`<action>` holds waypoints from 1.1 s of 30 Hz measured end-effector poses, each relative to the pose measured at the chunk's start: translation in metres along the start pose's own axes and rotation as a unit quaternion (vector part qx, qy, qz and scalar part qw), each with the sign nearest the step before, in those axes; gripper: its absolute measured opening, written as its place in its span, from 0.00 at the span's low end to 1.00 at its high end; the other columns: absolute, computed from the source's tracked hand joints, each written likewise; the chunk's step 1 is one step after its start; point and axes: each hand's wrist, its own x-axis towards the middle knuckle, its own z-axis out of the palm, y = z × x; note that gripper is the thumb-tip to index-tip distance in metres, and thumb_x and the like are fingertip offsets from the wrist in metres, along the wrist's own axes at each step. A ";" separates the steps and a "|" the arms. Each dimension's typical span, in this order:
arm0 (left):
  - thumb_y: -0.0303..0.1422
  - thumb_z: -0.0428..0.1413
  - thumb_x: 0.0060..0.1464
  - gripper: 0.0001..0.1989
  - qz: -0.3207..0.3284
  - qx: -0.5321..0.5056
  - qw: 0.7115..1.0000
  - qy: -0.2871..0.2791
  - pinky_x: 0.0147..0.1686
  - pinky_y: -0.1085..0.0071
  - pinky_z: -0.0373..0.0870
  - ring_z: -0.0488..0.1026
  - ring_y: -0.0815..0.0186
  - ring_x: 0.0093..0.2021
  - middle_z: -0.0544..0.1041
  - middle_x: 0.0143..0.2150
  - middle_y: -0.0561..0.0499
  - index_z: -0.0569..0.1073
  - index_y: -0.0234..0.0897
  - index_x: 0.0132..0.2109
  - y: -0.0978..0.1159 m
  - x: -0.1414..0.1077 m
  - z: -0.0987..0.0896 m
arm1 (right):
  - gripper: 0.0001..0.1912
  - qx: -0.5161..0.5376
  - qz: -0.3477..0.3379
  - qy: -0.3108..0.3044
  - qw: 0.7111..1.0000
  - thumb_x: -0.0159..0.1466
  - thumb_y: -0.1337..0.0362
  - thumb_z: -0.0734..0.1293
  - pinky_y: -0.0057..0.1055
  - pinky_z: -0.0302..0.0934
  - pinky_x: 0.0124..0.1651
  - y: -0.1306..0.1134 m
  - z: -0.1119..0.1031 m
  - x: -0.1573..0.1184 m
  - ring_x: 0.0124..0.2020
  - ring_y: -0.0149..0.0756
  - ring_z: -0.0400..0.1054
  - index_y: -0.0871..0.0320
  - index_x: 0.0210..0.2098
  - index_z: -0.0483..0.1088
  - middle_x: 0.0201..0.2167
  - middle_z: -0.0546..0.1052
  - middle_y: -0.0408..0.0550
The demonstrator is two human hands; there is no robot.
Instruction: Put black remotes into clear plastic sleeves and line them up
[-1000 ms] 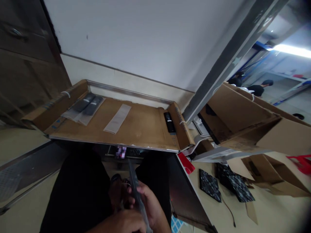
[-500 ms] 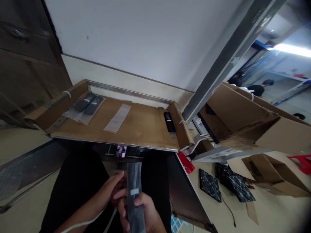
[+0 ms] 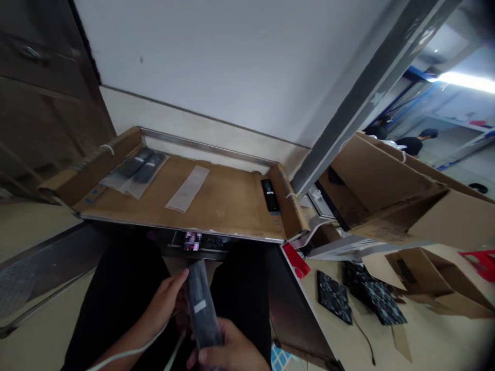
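Steadying the bagged remote (image 3: pixel 201 304), right hand (image 3: pixel 228 349) gripping its lower end, open left hand (image 3: pixel 160 304) bracing its upper side

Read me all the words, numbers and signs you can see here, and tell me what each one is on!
No words or numbers can be read clearly.
White rectangular label on the long black device in a plastic sleeve: too blurred to read.
Blue printing on the brown cardboard flap: too small to read.
White marking on the shiny red card: too small to read.
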 end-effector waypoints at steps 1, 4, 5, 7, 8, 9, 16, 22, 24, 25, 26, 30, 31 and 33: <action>0.61 0.60 0.48 0.31 -0.003 -0.003 1.000 0.004 0.19 0.69 0.67 0.73 0.62 0.19 0.76 0.21 0.49 0.74 0.33 0.32 -0.001 0.001 -0.003 | 0.40 -0.014 0.010 0.015 1.000 0.45 0.54 0.82 0.25 0.64 0.29 0.000 0.002 -0.001 0.28 0.35 0.75 0.63 0.53 0.71 0.35 0.81 0.54; 0.62 0.62 0.43 0.33 0.001 -0.006 1.000 0.021 0.20 0.69 0.69 0.74 0.62 0.20 0.78 0.23 0.48 0.74 0.32 0.33 0.000 0.006 -0.012 | 0.43 -0.062 0.042 0.070 0.995 0.42 0.58 0.83 0.25 0.63 0.29 -0.002 0.007 -0.001 0.28 0.33 0.73 0.60 0.55 0.71 0.33 0.81 0.50; 0.62 0.63 0.41 0.33 0.007 -0.004 1.000 0.027 0.20 0.68 0.69 0.75 0.62 0.21 0.78 0.24 0.48 0.74 0.32 0.34 0.001 0.008 -0.015 | 0.43 -0.083 0.049 0.093 0.991 0.41 0.59 0.83 0.25 0.63 0.30 -0.002 0.008 -0.001 0.28 0.33 0.73 0.59 0.55 0.71 0.33 0.80 0.48; 0.63 0.63 0.39 0.34 0.013 0.009 0.999 0.036 0.20 0.68 0.70 0.75 0.61 0.21 0.78 0.24 0.48 0.74 0.33 0.33 0.003 0.011 -0.019 | 0.42 -0.134 0.052 0.141 0.979 0.40 0.63 0.83 0.26 0.64 0.33 -0.002 0.009 -0.002 0.32 0.34 0.74 0.57 0.54 0.73 0.34 0.79 0.45; 0.63 0.63 0.39 0.34 0.016 0.018 0.999 0.038 0.20 0.68 0.70 0.75 0.61 0.21 0.78 0.23 0.49 0.74 0.33 0.33 0.003 0.012 -0.020 | 0.42 -0.159 0.049 0.164 0.972 0.39 0.64 0.83 0.26 0.65 0.35 -0.002 0.009 -0.002 0.34 0.35 0.74 0.55 0.54 0.73 0.35 0.79 0.43; 0.63 0.63 0.39 0.33 0.020 0.028 0.999 0.040 0.20 0.68 0.70 0.75 0.61 0.21 0.78 0.22 0.49 0.74 0.34 0.31 0.003 0.012 -0.022 | 0.43 -0.179 0.045 0.180 0.966 0.38 0.65 0.83 0.27 0.65 0.37 -0.002 0.008 -0.002 0.37 0.36 0.74 0.55 0.53 0.74 0.36 0.78 0.42; 0.63 0.60 0.44 0.30 0.099 0.080 0.988 0.090 0.23 0.67 0.72 0.74 0.62 0.23 0.76 0.22 0.52 0.73 0.37 0.28 -0.001 0.019 -0.034 | 0.49 -0.155 0.085 0.217 0.960 0.33 0.70 0.83 0.29 0.67 0.37 -0.011 0.019 -0.001 0.35 0.38 0.75 0.58 0.56 0.72 0.34 0.79 0.42; 0.60 0.64 0.42 0.30 0.051 -0.010 0.996 0.077 0.24 0.66 0.73 0.76 0.60 0.25 0.79 0.26 0.49 0.75 0.35 0.31 0.005 0.020 -0.036 | 0.52 -0.083 0.058 0.164 0.981 0.32 0.61 0.85 0.30 0.66 0.33 -0.004 0.020 0.007 0.27 0.36 0.73 0.61 0.55 0.70 0.27 0.76 0.40; 0.59 0.64 0.44 0.29 0.017 -0.034 0.999 0.032 0.24 0.68 0.72 0.77 0.60 0.27 0.80 0.28 0.46 0.78 0.33 0.33 0.003 0.018 -0.032 | 0.51 -0.090 0.047 0.148 0.984 0.31 0.59 0.86 0.31 0.67 0.35 0.002 0.015 0.010 0.30 0.36 0.74 0.61 0.54 0.70 0.30 0.77 0.41; 0.58 0.65 0.44 0.29 0.001 -0.032 0.999 0.006 0.24 0.69 0.72 0.77 0.60 0.27 0.80 0.28 0.45 0.78 0.33 0.34 0.001 0.016 -0.029 | 0.51 -0.099 0.040 0.148 0.983 0.30 0.59 0.86 0.32 0.67 0.37 0.005 0.012 0.011 0.32 0.37 0.74 0.60 0.53 0.71 0.31 0.77 0.42; 0.57 0.66 0.43 0.28 -0.012 -0.025 1.000 -0.015 0.24 0.69 0.71 0.77 0.60 0.27 0.81 0.28 0.45 0.79 0.32 0.33 -0.002 0.014 -0.026 | 0.51 -0.110 0.032 0.152 0.982 0.30 0.60 0.86 0.32 0.67 0.39 0.008 0.009 0.011 0.35 0.38 0.75 0.60 0.53 0.71 0.33 0.77 0.42; 0.54 0.70 0.39 0.27 -0.030 -0.008 0.999 -0.025 0.30 0.66 0.74 0.78 0.59 0.27 0.82 0.29 0.43 0.81 0.32 0.33 -0.001 0.001 -0.019 | 0.51 -0.146 0.013 0.165 0.975 0.31 0.63 0.87 0.34 0.66 0.47 0.020 -0.005 0.005 0.44 0.43 0.75 0.56 0.54 0.72 0.39 0.79 0.43; 0.54 0.69 0.39 0.27 -0.025 -0.011 1.000 -0.013 0.32 0.65 0.76 0.79 0.58 0.29 0.83 0.31 0.43 0.81 0.33 0.34 0.007 -0.003 -0.019 | 0.51 -0.138 0.008 0.156 0.978 0.31 0.63 0.87 0.34 0.66 0.49 0.022 -0.008 0.004 0.45 0.43 0.75 0.55 0.55 0.72 0.40 0.80 0.44; 0.54 0.69 0.40 0.27 0.000 -0.008 1.000 0.019 0.35 0.64 0.77 0.80 0.57 0.32 0.83 0.33 0.43 0.81 0.33 0.37 0.038 -0.005 -0.024 | 0.49 -0.104 0.002 0.092 0.990 0.33 0.62 0.87 0.34 0.66 0.48 0.025 -0.015 0.004 0.43 0.40 0.76 0.56 0.54 0.72 0.40 0.81 0.45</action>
